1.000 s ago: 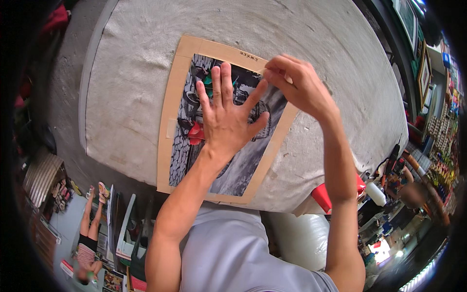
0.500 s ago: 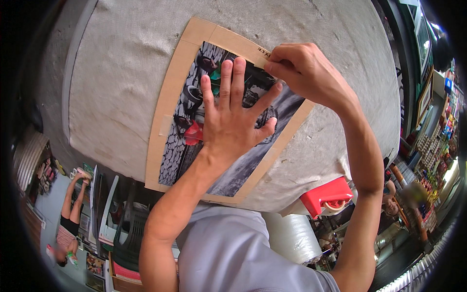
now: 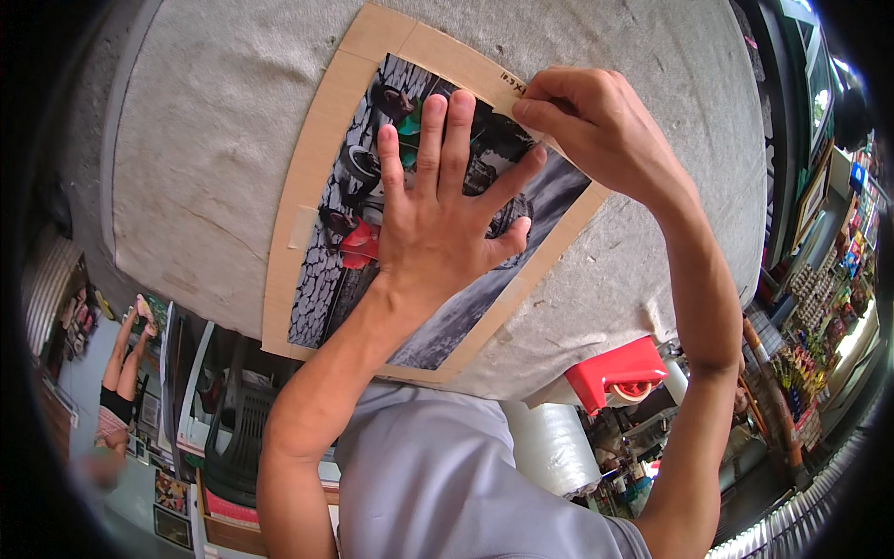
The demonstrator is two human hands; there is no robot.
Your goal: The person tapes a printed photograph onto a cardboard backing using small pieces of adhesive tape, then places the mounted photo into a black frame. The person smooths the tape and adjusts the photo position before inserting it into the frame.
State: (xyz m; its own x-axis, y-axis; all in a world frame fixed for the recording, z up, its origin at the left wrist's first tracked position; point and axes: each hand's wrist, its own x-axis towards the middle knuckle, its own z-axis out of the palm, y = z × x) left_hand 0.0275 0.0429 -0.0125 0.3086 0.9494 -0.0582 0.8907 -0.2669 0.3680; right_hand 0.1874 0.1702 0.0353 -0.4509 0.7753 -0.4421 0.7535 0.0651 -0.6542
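Head camera view: a person's left hand lies splayed across a mostly black-and-white print on a tan board, while the right hand works at 1 o'clock, its grip pinched thumb to forefinger at the print's upper edge. Whether anything thin sits between those fingertips, one cannot tell.

Compared with a second earlier, the right hand hides part of a handwritten marking on the board's top border; the left hand keeps its spread. The shift suggests the work centers on that upper edge, the flat palm apparently steadying the print. The board also sits higher in the picture, probably because the camera has tipped.

A pale, tape-like patch marks the border at 9 o'clock. At 6 to 7 o'clock, the board's near edge runs close to the rim of the gray-covered bench, leaving little room. Broad bench surface extends from 9 to 11 o'clock, and again at 3. A red dispenser sits at 4, near the right forearm; a translucent roll lies at 5.
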